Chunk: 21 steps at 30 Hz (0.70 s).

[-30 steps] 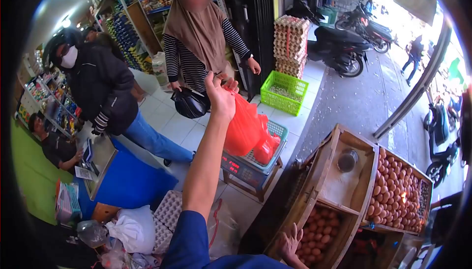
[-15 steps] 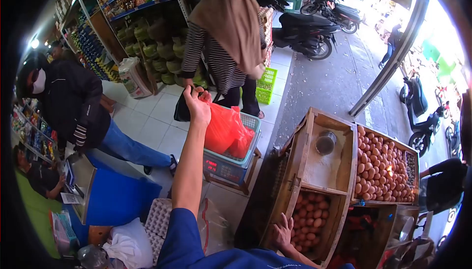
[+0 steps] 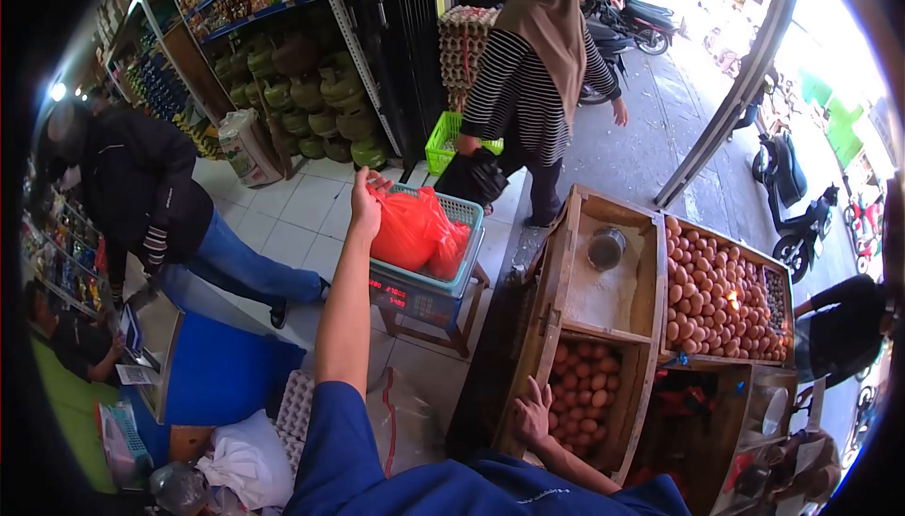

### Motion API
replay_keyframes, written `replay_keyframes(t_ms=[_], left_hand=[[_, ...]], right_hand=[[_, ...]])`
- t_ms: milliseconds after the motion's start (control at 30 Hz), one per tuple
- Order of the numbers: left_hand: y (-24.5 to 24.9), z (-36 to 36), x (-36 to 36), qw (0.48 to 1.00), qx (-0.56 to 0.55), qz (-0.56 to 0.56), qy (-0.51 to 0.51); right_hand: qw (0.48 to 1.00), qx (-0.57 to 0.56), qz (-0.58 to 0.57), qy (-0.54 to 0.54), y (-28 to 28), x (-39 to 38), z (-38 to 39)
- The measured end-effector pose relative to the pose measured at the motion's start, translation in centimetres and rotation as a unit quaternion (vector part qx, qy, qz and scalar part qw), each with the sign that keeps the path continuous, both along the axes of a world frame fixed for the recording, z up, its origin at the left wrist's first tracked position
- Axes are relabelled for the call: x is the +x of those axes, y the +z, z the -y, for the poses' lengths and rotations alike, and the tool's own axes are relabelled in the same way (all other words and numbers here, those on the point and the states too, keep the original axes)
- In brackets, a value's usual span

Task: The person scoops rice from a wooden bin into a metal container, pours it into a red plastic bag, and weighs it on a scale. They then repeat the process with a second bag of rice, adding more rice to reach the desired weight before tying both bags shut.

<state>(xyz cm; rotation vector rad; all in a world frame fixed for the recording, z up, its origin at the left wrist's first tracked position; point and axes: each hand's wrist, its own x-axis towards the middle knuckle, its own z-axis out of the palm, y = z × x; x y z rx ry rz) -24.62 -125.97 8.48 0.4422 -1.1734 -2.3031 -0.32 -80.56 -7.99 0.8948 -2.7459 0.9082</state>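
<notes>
The right hand (image 3: 534, 414) is just chilling, fingers splayed loosely over the edge of a wooden bin (image 3: 637, 403) of brown eggs (image 3: 586, 389). The left hand (image 3: 367, 203) is up at a shiny red plastic bag (image 3: 410, 233), can't tell if it's gripping, and the bag sits in a pale teal mesh basket (image 3: 460, 236) atop a blue-grey digital scale (image 3: 429, 307). Past that, a person in stripes (image 3: 528, 101) holds a black plastic bag (image 3: 471, 177).

- From where I stand, red digits glow on the scale's display (image 3: 388, 293), too blurred to read surely.
- Pale lettering on the blue shirt (image 3: 396, 455): too small.
- Sack (image 3: 247, 147) print: illegible.
</notes>
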Motion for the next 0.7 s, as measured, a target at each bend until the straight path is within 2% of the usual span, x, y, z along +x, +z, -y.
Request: replay_keyframes(t_ms=[33, 100, 133, 167, 233, 267, 333, 367, 400, 433, 467, 500, 533, 567, 600, 633, 667, 700], left_hand=[[-0.3, 0.2, 0.3, 1.0, -0.003, -0.001, -0.002], [-0.7, 0.8, 1.1, 0.977, -0.175, 0.119, -0.016], [-1.4, 1.6, 1.5, 0.966, -0.198, 0.163, -0.008], [-1.7, 1.9, 2.2, 0.966, -0.204, 0.16, -0.01], [-2.1, 1.4, 4.1, 0.972, -0.163, 0.154, 0.069], [-2.2, 0.2, 5.1, 0.972, -0.167, 0.15, 0.071], [-2.7, -2.2, 8.0, 0.953, -0.09, 0.214, 0.192], [-5.2, -2.0, 9.4, 0.932, -0.197, 0.208, 0.224], [-5.6, -5.3, 12.0, 0.867, -0.304, 0.259, 0.3], [-10.1, -5.1, 13.9, 0.811, -0.395, 0.3, 0.311], [-12.1, -7.6, 17.0, 0.776, -0.455, 0.32, 0.298], [-12.6, -12.3, 20.7, 0.764, -0.508, 0.294, 0.268], [-16.0, -14.4, 24.9, 0.747, -0.577, 0.277, 0.179], [-18.4, -17.2, 29.8, 0.719, -0.601, 0.349, 0.026], [-19.4, -20.1, 34.7, 0.669, -0.534, 0.487, -0.174], [-22.1, -22.5, 40.3, 0.682, -0.361, 0.573, -0.276], [-25.5, -23.8, 46.4, 0.663, -0.174, 0.633, -0.361], [-30.1, -23.5, 52.6, 0.579, -0.142, 0.595, -0.54]], right_hand=[[1.0, -0.003, -0.001, -0.002, 0.2, 0.1, 0.0], [1.0, -0.009, 0.002, 0.002, 0.3, 0.1, 0.0], [1.0, -0.015, -0.001, -0.001, 0.4, 0.0, 0.0], [1.0, -0.014, 0.004, 0.0, 0.5, 0.2, 0.0], [1.0, -0.017, 0.005, 0.001, 0.7, 0.2, -0.1], [1.0, -0.016, 0.0, 0.0, 0.6, 0.2, -0.2], [1.0, -0.003, 0.012, 0.008, 0.4, 0.3, -0.4], [1.0, -0.01, 0.01, 0.012, 0.3, 0.4, -0.4], [1.0, -0.009, 0.002, 0.007, 0.3, 0.5, -0.3], [1.0, -0.006, -0.005, 0.002, 0.4, 0.5, -0.4], [0.999, 0.03, 0.026, 0.013, 0.7, 0.6, -0.6], [0.999, 0.035, 0.008, 0.027, 1.1, 0.6, -0.8], [0.998, 0.039, -0.007, 0.04, 1.3, 0.6, -1.2], [0.992, 0.075, 0.064, 0.076, 1.7, 0.2, -1.4], [0.978, 0.11, 0.136, 0.11, 1.9, -0.5, -1.7], [0.972, 0.04, 0.192, 0.129, 1.2, -1.8, -2.1], [0.973, -0.011, 0.186, 0.138, 2.9, -2.5, -3.7], [0.973, -0.021, 0.187, 0.137, 5.7, -3.0, -5.8]])
